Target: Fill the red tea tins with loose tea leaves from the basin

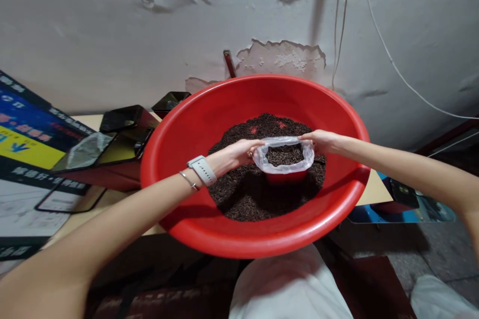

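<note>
My left hand (242,152), with a pale watch on its wrist, closes on the left edge of a clear plastic liner bag (272,167). On the far right edge, my right hand (322,141) grips the same liner. The bag is folded out over the rim of a small red box (287,178). Dark loose bits (284,154), like dry tea leaves, fill the inside. The box is upright in a large red basin (254,244), over or on a heap of the same dark bits (243,204); its bottom is hidden.
Dark red boxes, one with a plastic-lined opening (90,149), stand left of the basin. A printed carton (26,159) leans at far left. Another dark box (402,194) is at right. A peeling wall (112,35) with hanging white cables (389,55) rises behind.
</note>
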### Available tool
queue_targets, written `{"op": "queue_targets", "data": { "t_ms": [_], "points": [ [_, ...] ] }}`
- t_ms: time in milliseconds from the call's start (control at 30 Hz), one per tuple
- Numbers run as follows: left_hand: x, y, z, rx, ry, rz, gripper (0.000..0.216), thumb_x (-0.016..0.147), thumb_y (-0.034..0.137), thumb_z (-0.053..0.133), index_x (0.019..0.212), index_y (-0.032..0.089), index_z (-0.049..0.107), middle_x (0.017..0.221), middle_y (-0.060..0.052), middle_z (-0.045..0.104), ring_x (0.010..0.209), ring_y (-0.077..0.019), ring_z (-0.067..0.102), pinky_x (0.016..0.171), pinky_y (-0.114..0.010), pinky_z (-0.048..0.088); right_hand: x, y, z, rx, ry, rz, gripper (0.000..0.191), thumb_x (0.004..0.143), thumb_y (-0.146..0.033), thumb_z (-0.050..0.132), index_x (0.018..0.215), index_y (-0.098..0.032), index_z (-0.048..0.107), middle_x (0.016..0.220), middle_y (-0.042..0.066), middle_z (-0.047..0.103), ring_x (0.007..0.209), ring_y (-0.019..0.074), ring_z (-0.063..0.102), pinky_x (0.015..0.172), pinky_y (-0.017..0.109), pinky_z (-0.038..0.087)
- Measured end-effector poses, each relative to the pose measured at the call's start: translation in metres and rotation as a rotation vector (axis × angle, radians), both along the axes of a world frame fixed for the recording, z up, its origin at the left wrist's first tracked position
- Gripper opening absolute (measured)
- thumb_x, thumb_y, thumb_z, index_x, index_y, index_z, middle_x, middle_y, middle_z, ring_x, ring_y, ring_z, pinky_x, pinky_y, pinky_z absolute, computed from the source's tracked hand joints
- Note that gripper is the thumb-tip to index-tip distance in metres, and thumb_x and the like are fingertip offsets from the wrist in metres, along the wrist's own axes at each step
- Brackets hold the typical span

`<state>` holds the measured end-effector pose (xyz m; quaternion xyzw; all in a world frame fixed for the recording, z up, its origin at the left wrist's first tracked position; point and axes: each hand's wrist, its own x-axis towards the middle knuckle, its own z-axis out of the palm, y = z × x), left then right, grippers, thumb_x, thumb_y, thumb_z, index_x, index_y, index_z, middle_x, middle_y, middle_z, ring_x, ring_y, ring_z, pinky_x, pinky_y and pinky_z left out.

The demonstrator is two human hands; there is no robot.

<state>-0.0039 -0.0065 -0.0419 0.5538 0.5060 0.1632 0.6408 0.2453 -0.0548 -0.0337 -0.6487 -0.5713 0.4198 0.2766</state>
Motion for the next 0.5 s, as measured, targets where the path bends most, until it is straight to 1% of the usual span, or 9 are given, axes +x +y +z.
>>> {"op": "queue_targets", "data": {
  "t_ms": [67,100,133,200,267,333,367,433,500],
  "points": [
    [0.002,0.002,0.025,0.152,0.000,0.056,0.014,0.070,0.025,0.063,0.061,0.018,0.056,0.059,-0.002,0.059,0.059,-0.0139,0.055,0.066,-0.032,0.049,-0.002,0.003,0.020,-0.079,0.139,-0.082,0.018,0.073,-0.023,0.065,0.059,-0.018,0.054,0.055,0.004,0.057,0.050,0.0141,0.052,0.057,0.035,0.053],
    [0.002,0.004,0.037,0.228,0.019,0.072,0.009,0.069,0.022,0.063,0.062,0.018,0.058,0.064,-0.004,0.062,0.065,-0.0160,0.058,0.069,-0.034,0.050,-0.003,0.004,0.032,-0.067,0.174,-0.114,0.012,0.070,-0.017,0.065,0.062,-0.017,0.057,0.057,0.004,0.058,0.051,0.0136,0.052,0.056,0.033,0.052],
    [0.001,0.005,0.049,0.296,0.048,0.080,0.007,0.068,0.021,0.063,0.063,0.017,0.060,0.067,-0.006,0.063,0.070,-0.0181,0.061,0.071,-0.036,0.050,-0.003,0.005,0.043,-0.026,0.198,-0.146,0.009,0.067,-0.012,0.066,0.064,-0.017,0.059,0.058,0.004,0.058,0.051,0.0133,0.052,0.055,0.032,0.051],
    [-0.002,0.004,0.071,0.410,0.112,0.084,0.007,0.069,0.021,0.062,0.064,0.017,0.061,0.069,-0.007,0.063,0.077,-0.0210,0.062,0.074,-0.040,0.051,-0.001,0.006,0.063,0.110,0.189,-0.181,0.013,0.063,-0.007,0.066,0.066,-0.017,0.059,0.057,0.002,0.057,0.050,0.0129,0.051,0.053,0.032,0.050],
    [-0.005,0.002,0.085,0.484,0.142,0.048,0.008,0.071,0.022,0.061,0.066,0.016,0.062,0.069,-0.007,0.063,0.079,-0.0218,0.063,0.076,-0.041,0.051,0.002,0.004,0.074,0.264,0.154,-0.191,0.017,0.062,-0.006,0.067,0.071,-0.018,0.059,0.058,0.002,0.057,0.052,0.0139,0.053,0.054,0.034,0.050],
    [-0.009,-0.001,0.090,0.503,0.165,-0.009,0.012,0.072,0.025,0.060,0.065,0.016,0.061,0.067,-0.007,0.062,0.078,-0.0221,0.064,0.076,-0.041,0.052,0.005,0.000,0.073,0.344,0.111,-0.184,0.025,0.060,-0.008,0.071,0.077,-0.020,0.057,0.061,0.001,0.058,0.056,0.0165,0.056,0.055,0.036,0.051],
    [-0.011,-0.002,0.090,0.492,0.199,-0.042,0.014,0.072,0.027,0.060,0.064,0.016,0.060,0.065,-0.007,0.061,0.076,-0.0223,0.064,0.074,-0.040,0.052,0.007,-0.004,0.070,0.324,0.082,-0.151,0.028,0.058,-0.009,0.073,0.078,-0.020,0.056,0.062,0.001,0.059,0.057,0.0177,0.058,0.055,0.037,0.052],
    [-0.014,-0.001,0.086,0.476,0.303,-0.092,0.017,0.072,0.028,0.060,0.061,0.016,0.058,0.059,-0.006,0.058,0.069,-0.0219,0.064,0.069,-0.039,0.052,0.008,-0.011,0.064,0.184,0.009,-0.054,0.032,0.057,-0.010,0.076,0.077,-0.021,0.054,0.061,0.002,0.061,0.056,0.0191,0.059,0.053,0.037,0.052],
    [-0.018,0.001,0.084,0.533,0.401,-0.132,0.016,0.073,0.030,0.060,0.064,0.016,0.059,0.056,-0.004,0.056,0.064,-0.0208,0.063,0.066,-0.037,0.052,0.008,-0.018,0.063,0.057,-0.059,0.018,0.029,0.059,-0.013,0.076,0.076,-0.021,0.054,0.059,0.003,0.061,0.055,0.0196,0.059,0.053,0.037,0.052]
  ]
}}
